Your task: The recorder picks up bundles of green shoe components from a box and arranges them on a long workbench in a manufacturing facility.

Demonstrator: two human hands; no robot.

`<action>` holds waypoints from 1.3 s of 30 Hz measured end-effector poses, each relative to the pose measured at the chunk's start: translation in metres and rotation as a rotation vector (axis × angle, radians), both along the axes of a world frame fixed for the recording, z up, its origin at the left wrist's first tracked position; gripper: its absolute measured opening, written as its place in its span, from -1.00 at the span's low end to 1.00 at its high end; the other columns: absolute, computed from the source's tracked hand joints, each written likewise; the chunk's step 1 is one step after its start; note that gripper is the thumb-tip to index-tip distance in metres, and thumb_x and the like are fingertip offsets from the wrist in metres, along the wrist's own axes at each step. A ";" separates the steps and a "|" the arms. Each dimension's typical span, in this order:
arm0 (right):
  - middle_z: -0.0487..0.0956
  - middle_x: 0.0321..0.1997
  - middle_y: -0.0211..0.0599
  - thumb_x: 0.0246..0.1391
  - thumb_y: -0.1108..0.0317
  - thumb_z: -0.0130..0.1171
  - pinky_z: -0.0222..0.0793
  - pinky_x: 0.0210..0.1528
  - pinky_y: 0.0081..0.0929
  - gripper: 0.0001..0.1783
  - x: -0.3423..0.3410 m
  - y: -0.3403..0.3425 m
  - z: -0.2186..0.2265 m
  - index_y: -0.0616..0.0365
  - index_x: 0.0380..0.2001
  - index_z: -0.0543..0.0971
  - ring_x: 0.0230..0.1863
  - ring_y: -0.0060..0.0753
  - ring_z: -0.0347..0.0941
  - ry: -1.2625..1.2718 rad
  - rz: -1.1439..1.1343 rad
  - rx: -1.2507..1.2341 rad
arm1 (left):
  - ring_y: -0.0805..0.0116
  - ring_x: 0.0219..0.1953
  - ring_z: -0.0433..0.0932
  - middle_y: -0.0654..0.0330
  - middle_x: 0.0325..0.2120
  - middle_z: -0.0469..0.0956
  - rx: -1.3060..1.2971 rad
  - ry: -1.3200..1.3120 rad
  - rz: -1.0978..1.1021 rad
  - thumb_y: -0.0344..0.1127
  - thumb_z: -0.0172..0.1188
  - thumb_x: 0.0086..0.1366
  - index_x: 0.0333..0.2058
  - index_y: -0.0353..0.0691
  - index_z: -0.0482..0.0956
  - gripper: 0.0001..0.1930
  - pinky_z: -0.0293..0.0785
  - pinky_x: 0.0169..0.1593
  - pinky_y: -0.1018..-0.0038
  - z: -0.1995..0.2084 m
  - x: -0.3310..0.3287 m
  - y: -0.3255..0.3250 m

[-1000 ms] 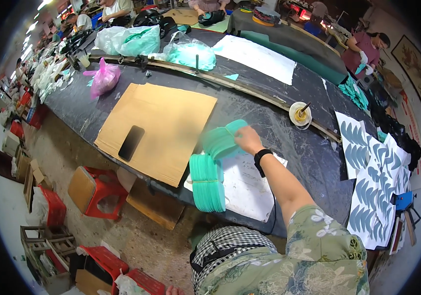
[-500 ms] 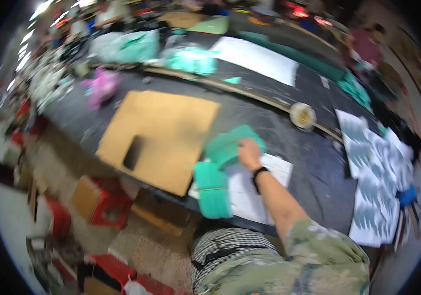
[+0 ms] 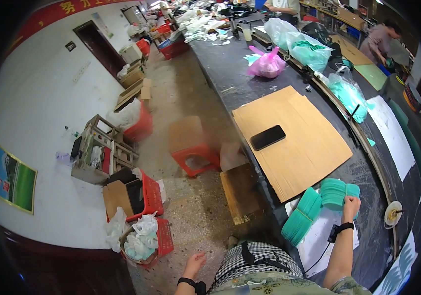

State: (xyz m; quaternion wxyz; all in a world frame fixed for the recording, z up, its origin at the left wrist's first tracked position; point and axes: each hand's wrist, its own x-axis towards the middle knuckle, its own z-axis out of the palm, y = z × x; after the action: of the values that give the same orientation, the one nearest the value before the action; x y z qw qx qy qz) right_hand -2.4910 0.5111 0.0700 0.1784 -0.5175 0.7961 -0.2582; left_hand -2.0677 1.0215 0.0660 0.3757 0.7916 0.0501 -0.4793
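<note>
At the right side, my right hand is closed at the end of a bundle of green cut pieces, beside the thin tie round it. A second tied bundle of the same green pieces lies just left of it, on white paper sheets at the table's near edge. My left hand hangs low over the floor, away from the table, its fingers loosely curled and holding nothing. Past the bundles, a black phone rests on a sheet of brown cardboard.
A dark worktable carries a pink plastic bag and bags of green pieces. A white spool stands by the rail. Left of the table are red stools, baskets and a wooden cabinet. A person works across the table.
My view has swung left, bringing the wall and aisle into sight. My left hand has come into view. My right hand is still at the green bundle.
</note>
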 end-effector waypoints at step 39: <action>0.56 -0.22 -0.01 0.08 0.22 0.14 0.39 -0.09 -0.08 -0.75 -0.085 -0.018 -0.039 0.21 -0.40 0.60 -0.18 0.03 0.50 0.100 0.013 0.073 | 0.36 -0.29 0.59 0.15 -0.29 0.60 0.018 -0.002 -0.038 -0.39 0.14 0.26 0.00 -0.28 0.47 -0.68 0.51 -0.25 0.49 -0.027 -0.002 0.027</action>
State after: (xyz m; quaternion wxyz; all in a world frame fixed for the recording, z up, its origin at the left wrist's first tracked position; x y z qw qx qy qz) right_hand -2.5759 0.4929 0.0307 0.1589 -0.5281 0.8094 -0.2018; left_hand -2.0692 1.0490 0.0390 0.3592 0.7962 0.0390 -0.4853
